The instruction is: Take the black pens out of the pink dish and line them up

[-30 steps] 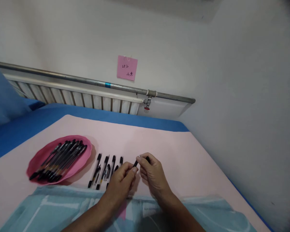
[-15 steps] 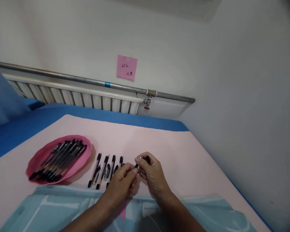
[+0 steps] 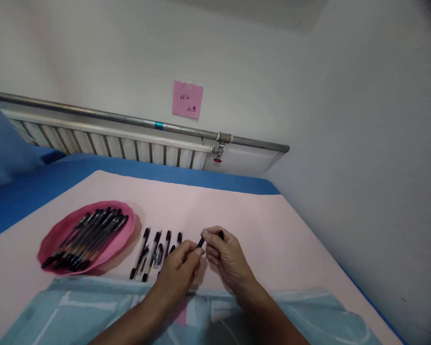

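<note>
My left hand (image 3: 179, 266) is closed around a pen whose black front end (image 3: 200, 242) sticks out past the thumb; the rest of it is hidden. My right hand (image 3: 227, 256) is closed in a pinch at the pen's tip, its fingers curled around a black pen cap (image 3: 221, 235) that shows only in part. Left of my hands, several uncapped pens (image 3: 152, 256) lie side by side, with loose black caps (image 3: 158, 255) between them. My left hand partly covers this row.
A pink oval plate (image 3: 129, 239) full of black pens (image 3: 93, 235) stands at the left on the pale pink table surface (image 3: 251, 220). Light blue patterned cloth (image 3: 93, 306) lies along the near edge. Behind are a radiator (image 3: 129, 148), a metal pipe (image 3: 118, 117) and the wall.
My hands have moved slightly apart at the pen, and more of its black front end shows between them. The row of pens and the plate stay where they were.
</note>
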Demonstrator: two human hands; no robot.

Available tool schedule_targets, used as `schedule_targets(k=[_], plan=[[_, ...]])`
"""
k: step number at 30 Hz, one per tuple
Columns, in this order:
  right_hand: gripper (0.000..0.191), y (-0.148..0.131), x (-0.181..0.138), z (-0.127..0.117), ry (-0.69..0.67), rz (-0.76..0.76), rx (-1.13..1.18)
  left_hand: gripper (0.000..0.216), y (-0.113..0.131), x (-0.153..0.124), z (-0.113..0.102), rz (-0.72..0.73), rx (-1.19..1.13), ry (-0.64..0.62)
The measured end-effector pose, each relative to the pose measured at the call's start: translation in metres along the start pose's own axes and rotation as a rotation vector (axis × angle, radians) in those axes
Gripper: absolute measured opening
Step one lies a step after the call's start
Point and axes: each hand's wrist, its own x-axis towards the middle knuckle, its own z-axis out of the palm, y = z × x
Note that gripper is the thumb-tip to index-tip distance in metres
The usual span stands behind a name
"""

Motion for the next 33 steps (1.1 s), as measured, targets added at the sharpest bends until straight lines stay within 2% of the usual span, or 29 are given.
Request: schedule_targets(k=[3,7,14,19,24,29,33], plan=[[0.021,0.0,0.0002,0.0008,-0.034,0.02,0.014,0.029,-0.001,0.0006,-0.0003,0.01,0.001,0.002],[0.022,0.0025,0.0,0.0029,0.018,-0.009,-0.014,0.028,-0.0013,0.0011,-0.0007,0.044,0.018,0.008],[0.022,0.0033,0.0003,0.0015,-0.028,0.015,0.011,0.025,0.0002,0.0019,-0.0018,0.008,0.021,-0.018],[0.021,0.0042,0.0006,0.0027,0.031,-0.012,0.006,0.026,0.0,0.0023,-0.001,0.006,0.026,-0.007],[0.02,0.0035,0.0006,0.0029,-0.027,0.015,0.019,0.026,0.0037,0.003,-0.0019,-0.011,0.03,0.0],[0.022,0.0046,0.0005,0.0034,0.03,-0.01,-0.008,0.026,0.0016,0.0026,-0.0029,0.004,0.035,-0.002],[0.02,0.0037,0.0007,0.0007,0.018,-0.018,-0.01,0.026,-0.0007,0.0024,-0.002,-0.04,-0.019,-0.029]])
